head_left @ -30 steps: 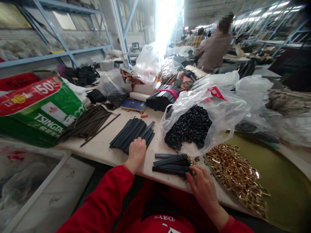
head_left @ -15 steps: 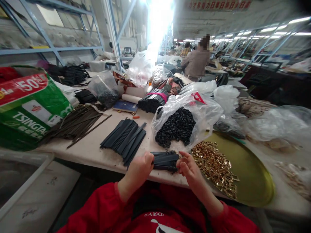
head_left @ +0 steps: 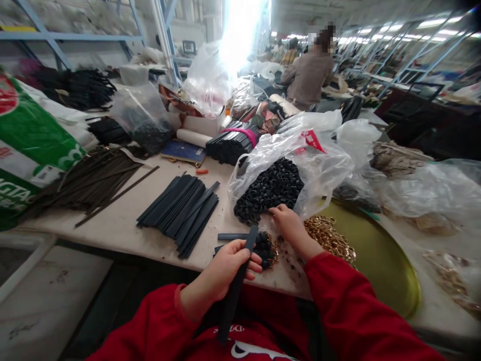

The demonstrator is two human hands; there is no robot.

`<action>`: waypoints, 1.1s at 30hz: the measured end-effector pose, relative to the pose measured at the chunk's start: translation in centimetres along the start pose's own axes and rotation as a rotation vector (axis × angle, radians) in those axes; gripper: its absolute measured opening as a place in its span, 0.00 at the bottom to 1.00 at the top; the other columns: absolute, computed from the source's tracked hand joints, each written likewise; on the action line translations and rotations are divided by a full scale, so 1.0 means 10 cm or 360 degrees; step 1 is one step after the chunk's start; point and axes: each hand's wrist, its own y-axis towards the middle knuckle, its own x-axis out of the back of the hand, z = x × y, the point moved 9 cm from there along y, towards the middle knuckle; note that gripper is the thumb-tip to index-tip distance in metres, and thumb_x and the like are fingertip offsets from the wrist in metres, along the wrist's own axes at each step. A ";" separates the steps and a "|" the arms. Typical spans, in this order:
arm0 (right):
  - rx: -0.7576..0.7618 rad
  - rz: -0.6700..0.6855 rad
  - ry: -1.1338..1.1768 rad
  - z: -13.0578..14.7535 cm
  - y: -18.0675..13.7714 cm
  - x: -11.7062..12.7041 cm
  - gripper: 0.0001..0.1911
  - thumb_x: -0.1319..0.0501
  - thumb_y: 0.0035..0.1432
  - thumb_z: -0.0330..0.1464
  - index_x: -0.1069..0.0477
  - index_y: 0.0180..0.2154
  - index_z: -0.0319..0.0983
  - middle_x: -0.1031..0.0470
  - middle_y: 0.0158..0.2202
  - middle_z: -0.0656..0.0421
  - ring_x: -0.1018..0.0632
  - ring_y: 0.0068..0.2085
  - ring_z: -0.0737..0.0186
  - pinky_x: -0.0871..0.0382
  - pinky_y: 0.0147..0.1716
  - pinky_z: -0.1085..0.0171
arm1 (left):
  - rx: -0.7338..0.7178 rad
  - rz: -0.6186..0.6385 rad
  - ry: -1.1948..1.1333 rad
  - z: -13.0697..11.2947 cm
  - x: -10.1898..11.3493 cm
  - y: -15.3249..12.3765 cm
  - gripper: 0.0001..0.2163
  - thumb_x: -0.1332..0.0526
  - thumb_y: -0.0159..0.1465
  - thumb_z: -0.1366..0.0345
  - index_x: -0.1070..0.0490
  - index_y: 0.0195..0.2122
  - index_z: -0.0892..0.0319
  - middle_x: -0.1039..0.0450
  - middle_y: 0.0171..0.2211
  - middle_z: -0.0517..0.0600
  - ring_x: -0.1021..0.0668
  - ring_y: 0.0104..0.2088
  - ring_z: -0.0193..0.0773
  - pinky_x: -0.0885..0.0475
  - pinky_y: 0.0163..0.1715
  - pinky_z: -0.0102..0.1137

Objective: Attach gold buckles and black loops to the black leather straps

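Note:
In my left hand (head_left: 229, 265) a black strap (head_left: 238, 281) lies slanted, pinched between thumb and fingers, its lower end hanging over my lap. My right hand (head_left: 287, 220) reaches to the near edge of a heap of small black loops (head_left: 272, 188) in a clear plastic bag (head_left: 323, 173). Its fingertips are drawn together there; what they hold, if anything, is too small to make out. Between the hands lie straps fitted with black loops and gold buckles (head_left: 266, 250), partly covered by my left hand. A stack of bare black straps (head_left: 176, 208) rests to the left.
A gold tray (head_left: 387, 260) with a pile of gold buckles (head_left: 330, 238) stands at the right. Brown strips (head_left: 101, 183) lie near a green bag (head_left: 41, 135) at the left. Behind are a blue notebook (head_left: 184, 151) and a tied strap bundle (head_left: 231, 145). A person (head_left: 310, 75) is farther back.
My left hand has lifted a black strap and turned it lengthwise toward me. My right hand has left the straps on the table and moved up to the black loops. The view has shifted slightly.

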 end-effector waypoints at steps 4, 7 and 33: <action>0.0045 0.0112 -0.0196 -0.05 0.12 -0.14 0.09 0.48 0.57 0.26 0.30 0.35 0.36 0.29 0.32 0.51 0.26 0.33 0.58 0.39 0.30 0.65 | 0.0059 -0.0019 -0.0023 0.02 0.03 0.08 0.07 0.45 0.56 0.69 0.36 0.36 0.62 0.28 0.26 0.48 0.25 0.22 0.29 0.34 0.18 0.21; 0.0068 0.0152 -0.0279 -0.02 0.11 -0.14 0.09 0.50 0.58 0.24 0.31 0.35 0.35 0.29 0.32 0.50 0.25 0.33 0.57 0.39 0.28 0.65 | 0.0065 -0.0006 -0.0029 0.03 0.04 0.13 0.07 0.45 0.56 0.70 0.35 0.36 0.62 0.28 0.27 0.49 0.25 0.23 0.30 0.34 0.19 0.21; -0.1023 0.0429 0.3145 0.52 -0.89 -0.15 0.18 0.30 0.39 0.36 0.28 0.35 0.40 0.26 0.28 0.64 0.26 0.25 0.73 0.30 0.30 0.70 | -0.0462 -0.0091 0.0676 -0.09 0.09 0.06 0.10 0.47 0.58 0.58 0.39 0.27 0.60 0.35 0.20 0.42 0.35 0.15 0.26 0.41 0.16 0.22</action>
